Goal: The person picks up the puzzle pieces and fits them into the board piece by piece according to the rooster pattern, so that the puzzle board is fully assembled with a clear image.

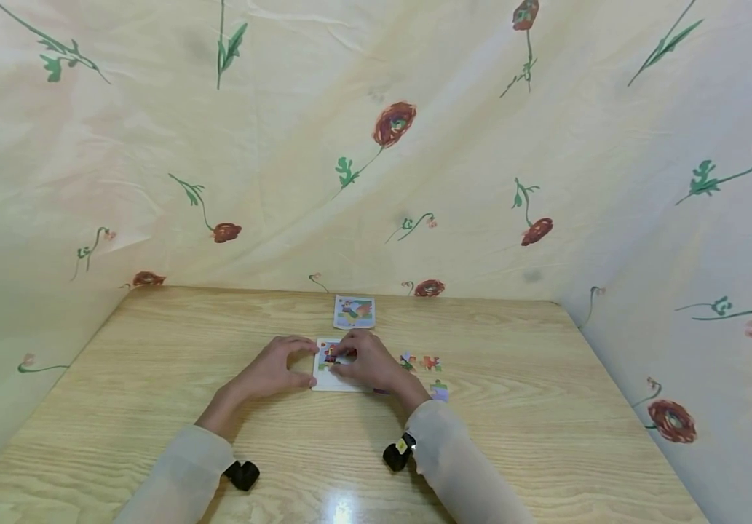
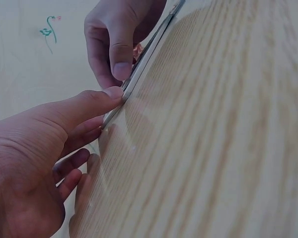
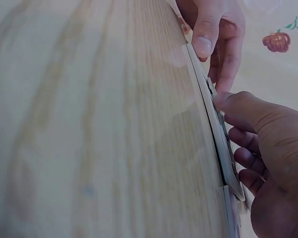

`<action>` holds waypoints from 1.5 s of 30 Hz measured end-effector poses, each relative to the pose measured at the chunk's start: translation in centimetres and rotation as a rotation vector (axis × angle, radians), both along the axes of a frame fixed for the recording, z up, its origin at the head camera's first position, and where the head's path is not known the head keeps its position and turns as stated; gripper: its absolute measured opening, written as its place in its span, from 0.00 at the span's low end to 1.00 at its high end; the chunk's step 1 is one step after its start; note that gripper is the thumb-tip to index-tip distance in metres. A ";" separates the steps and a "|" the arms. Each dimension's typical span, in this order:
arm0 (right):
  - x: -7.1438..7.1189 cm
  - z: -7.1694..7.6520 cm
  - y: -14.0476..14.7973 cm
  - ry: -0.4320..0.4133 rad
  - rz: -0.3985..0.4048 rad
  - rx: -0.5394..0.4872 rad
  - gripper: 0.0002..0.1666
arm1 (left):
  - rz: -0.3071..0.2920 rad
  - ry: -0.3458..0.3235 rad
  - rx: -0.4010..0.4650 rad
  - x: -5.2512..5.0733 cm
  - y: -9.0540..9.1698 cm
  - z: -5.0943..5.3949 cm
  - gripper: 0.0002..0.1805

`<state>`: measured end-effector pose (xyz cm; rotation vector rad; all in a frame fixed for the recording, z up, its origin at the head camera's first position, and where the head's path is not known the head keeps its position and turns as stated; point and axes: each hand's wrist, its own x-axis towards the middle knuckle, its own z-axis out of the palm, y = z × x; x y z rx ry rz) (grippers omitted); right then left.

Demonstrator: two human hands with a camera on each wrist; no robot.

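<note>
A white-edged puzzle board [image 1: 344,386], partly filled with colored pieces [image 1: 325,356], lies flat on the table in the head view. My left hand [image 1: 277,366] holds it at the left edge, thumb near the front corner and fingertips near the back one. Over the board, my right hand [image 1: 370,360] has its thumb and fingers curled round a puzzle piece, mostly hidden by the fingers. In the right wrist view, the right thumb [image 3: 238,106] is at the board's edge [image 3: 208,114]. The left thumb [image 2: 102,101] touches the edge in the left wrist view.
Behind the board lies a picture card [image 1: 354,313]. Loose pieces lie to the right: a red one [image 1: 432,362], a green and purple one [image 1: 407,361] and a lilac one [image 1: 439,391]. Flowered cloth [image 1: 284,145] surrounds the wooden table [image 1: 513,437].
</note>
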<state>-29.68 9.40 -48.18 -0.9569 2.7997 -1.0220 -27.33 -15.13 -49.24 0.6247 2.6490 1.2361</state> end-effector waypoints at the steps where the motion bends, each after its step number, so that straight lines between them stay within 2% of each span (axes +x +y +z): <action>1: 0.0 0.0 0.0 -0.004 -0.001 -0.009 0.09 | 0.000 -0.001 0.001 0.0 0.0 0.0 0.31; 11: -0.1 0.1 -0.1 -0.050 0.035 -0.076 0.09 | -0.004 0.012 -0.004 0.0 0.0 0.2 0.31; 18: 0.0 0.2 -0.4 -0.036 0.073 -0.040 0.09 | -0.020 0.013 0.009 0.0 0.1 0.2 0.31; 29: -0.1 0.2 -0.4 0.016 0.079 0.030 0.08 | -0.013 0.008 -0.002 -0.1 0.1 0.3 0.31; 42: -0.2 0.2 -0.6 0.016 0.076 0.053 0.10 | -0.012 -0.001 -0.001 0.0 0.0 0.2 0.31; 45: -0.2 0.3 -0.4 -0.021 0.071 0.020 0.09 | -0.011 0.003 -0.001 -0.1 0.0 0.1 0.31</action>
